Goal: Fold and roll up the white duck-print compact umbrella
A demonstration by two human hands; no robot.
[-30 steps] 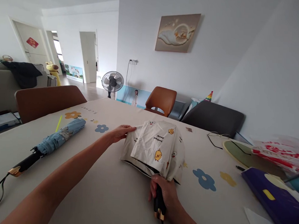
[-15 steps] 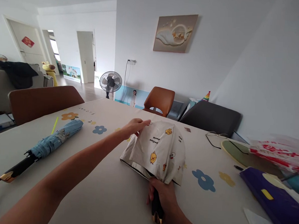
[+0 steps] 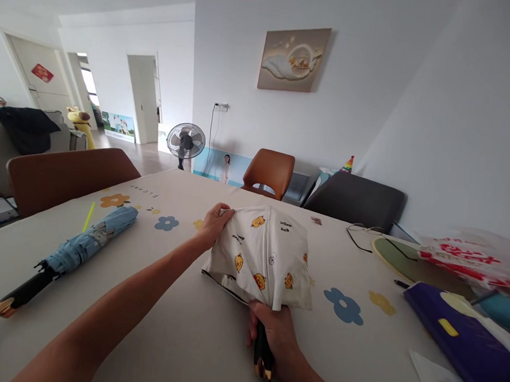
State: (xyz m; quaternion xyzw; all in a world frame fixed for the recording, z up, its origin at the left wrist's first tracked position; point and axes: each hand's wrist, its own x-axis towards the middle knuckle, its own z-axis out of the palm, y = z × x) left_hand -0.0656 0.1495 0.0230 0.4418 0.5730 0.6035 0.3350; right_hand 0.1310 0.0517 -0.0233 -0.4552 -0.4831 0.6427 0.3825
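White umbrella (image 3: 262, 255), printed with yellow ducks and lettering, at the middle of the table (image 3: 155, 335). Its long axis runs almost straight away from the wearer: the black handle (image 3: 263, 344) with its gold-coloured end points toward the near edge, the canopy toward the far side. The canopy fabric is loose and spread in folds, its dark-edged hem facing the wearer; a strap trails from the handle's end.

To the left, a blue umbrella (image 3: 92, 241) lies slantwise, gathered, its handle toward the near left, beside a bright yellow strip (image 3: 88, 216). To the right, well apart from the canopy, lie a purple case (image 3: 453, 336), a pen (image 3: 401, 284) just beside it, a green mat (image 3: 400, 258), eyeglasses (image 3: 365, 228) partly over the mat, and a red-and-white plastic bag (image 3: 471, 256). Chairs, one brown (image 3: 270, 172) and one dark grey (image 3: 358, 200), stand beyond the far edge.

The left forearm reaches forward between the two umbrellas; the left hand (image 3: 217, 220) has thumb and fingers together on the canopy's far left edge, pinching the fabric. The right hand (image 3: 276, 328), entering from the lower right, is wrapped around the handle just below the hem, hiding its upper part.
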